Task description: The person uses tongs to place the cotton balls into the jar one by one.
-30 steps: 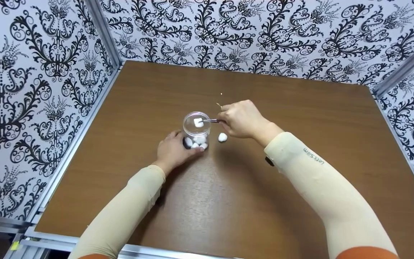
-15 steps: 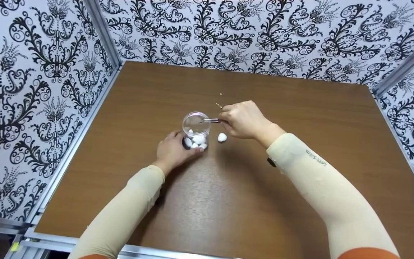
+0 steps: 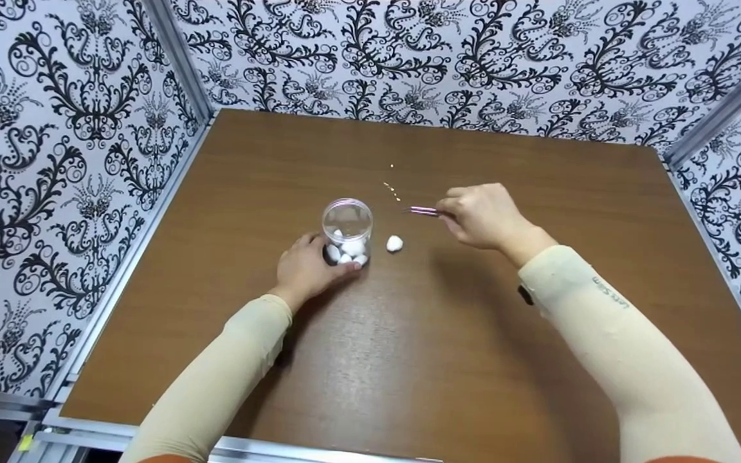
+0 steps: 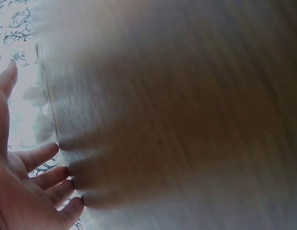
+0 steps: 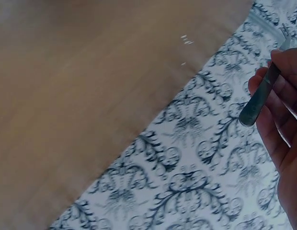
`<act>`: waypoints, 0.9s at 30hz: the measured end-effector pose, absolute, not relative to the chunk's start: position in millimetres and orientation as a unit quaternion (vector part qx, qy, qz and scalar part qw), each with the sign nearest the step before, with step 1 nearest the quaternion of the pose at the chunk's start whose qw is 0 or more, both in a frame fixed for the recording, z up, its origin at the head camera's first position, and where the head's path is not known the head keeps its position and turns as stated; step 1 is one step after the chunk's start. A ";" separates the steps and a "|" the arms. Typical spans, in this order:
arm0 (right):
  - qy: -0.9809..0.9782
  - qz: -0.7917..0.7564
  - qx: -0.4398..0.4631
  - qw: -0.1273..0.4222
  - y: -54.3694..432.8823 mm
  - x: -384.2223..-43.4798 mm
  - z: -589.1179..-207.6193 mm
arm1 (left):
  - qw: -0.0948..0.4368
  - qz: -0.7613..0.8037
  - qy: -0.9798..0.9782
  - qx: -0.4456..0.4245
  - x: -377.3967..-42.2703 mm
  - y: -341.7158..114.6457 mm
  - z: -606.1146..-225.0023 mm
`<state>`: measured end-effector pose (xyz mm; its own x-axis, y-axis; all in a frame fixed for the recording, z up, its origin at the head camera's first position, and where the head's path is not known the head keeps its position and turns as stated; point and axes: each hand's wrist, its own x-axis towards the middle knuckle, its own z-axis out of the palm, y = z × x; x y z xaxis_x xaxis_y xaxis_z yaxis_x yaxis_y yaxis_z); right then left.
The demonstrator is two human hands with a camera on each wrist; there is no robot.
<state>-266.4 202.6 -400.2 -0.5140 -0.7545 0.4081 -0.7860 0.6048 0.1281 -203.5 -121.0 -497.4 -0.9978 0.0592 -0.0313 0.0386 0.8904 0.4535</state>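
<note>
— Where does the jar stand now?

— I see it left of the middle of the brown table, upright, lid off, with several white cotton balls lying in the bottom. A second ago one ball hung over the mouth in the tweezers; half a second ago the tips were bare above the rim. So I judge that ball is in with the rest.

— And the hands?

— My left hand wraps the base of the jar just as it did, fingers curled round the near side (the left wrist view is mostly blur, only fingers against the clear wall). The right hand has pulled away to the right, well clear of the jar, and pinches the tweezers by the handle; in the right wrist view I see the grey shank between thumb and fingers. The tips look empty, though I cannot tell how wide they stand.

— What is left outside?

— One loose cotton ball on the table just right of the jar, unmoved across all three moments. A few tiny pale specks lie beyond it. I read this as one drop done and that last ball waiting.
</note>
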 end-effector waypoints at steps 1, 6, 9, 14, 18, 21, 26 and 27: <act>-0.871 0.036 0.440 0.214 206.8 -266.4 -402.8 | 0.021 0.232 0.972 0.024 -203.7 -121.4 -497.7; -0.883 0.034 0.426 0.197 223.7 -265.7 -415.7 | 0.017 0.233 0.972 0.026 -204.9 -122.6 -499.8; -0.890 0.034 0.416 0.183 230.3 -264.9 -421.5 | 0.016 0.235 0.972 0.026 -205.1 -122.8 -500.1; -0.900 0.032 0.402 0.166 235.8 -264.0 -426.7 | 0.009 0.237 0.971 0.029 -205.6 -122.8 -500.6; -0.902 0.027 0.400 0.160 237.4 -263.8 -429.6 | 0.007 0.237 0.971 0.031 -205.4 -122.6 -501.2; -0.903 0.022 0.399 0.156 238.1 -263.2 -430.9 | 0.010 0.236 0.971 0.031 -205.2 -122.1 -501.2; -0.908 0.018 0.394 0.144 239.9 -262.3 -433.2 | 0.012 0.236 0.971 0.030 -205.9 -121.4 -501.5; -0.908 0.020 0.393 0.142 240.5 -262.3 -433.8 | 0.012 0.236 0.971 0.030 -205.8 -121.2 -501.5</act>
